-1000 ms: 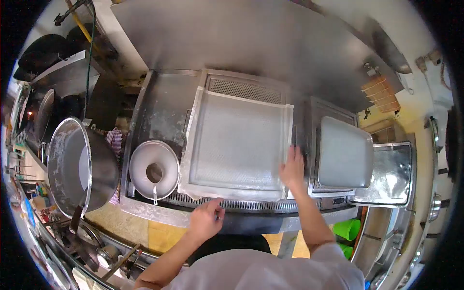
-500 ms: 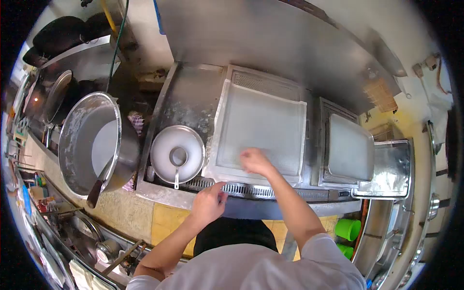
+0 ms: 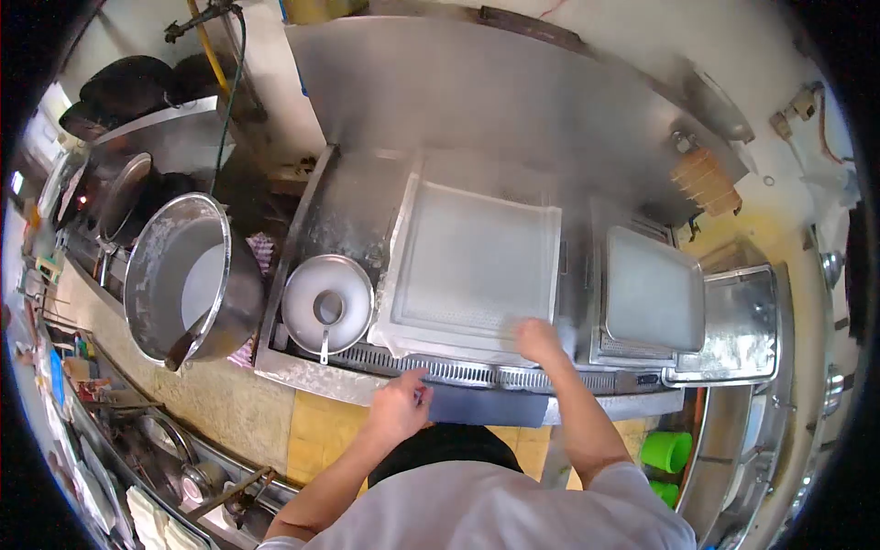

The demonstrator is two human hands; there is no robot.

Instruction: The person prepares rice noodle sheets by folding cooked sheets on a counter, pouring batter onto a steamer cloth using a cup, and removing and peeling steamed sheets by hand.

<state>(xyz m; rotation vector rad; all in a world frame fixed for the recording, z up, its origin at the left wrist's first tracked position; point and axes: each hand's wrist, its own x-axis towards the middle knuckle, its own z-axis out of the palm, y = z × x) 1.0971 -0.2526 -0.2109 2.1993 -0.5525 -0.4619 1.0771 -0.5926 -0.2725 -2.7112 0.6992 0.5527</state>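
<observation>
Head view: white cloth [image 3: 472, 266] spread flat, roughly square.

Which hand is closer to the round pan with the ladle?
Left. Your left hand is right of the pan, nearer you; your right hand is farther right, by the white sheet.

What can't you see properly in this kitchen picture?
Head view: right hand, blurred, so I can't tell if it touches the white cloth.
Head view: left hand, its own back hides the palm, so I can't tell if it holds anything.
Head view: ladle, too small to see what's inside.
Head view: shirt, cut off by the bottom edge.
</observation>
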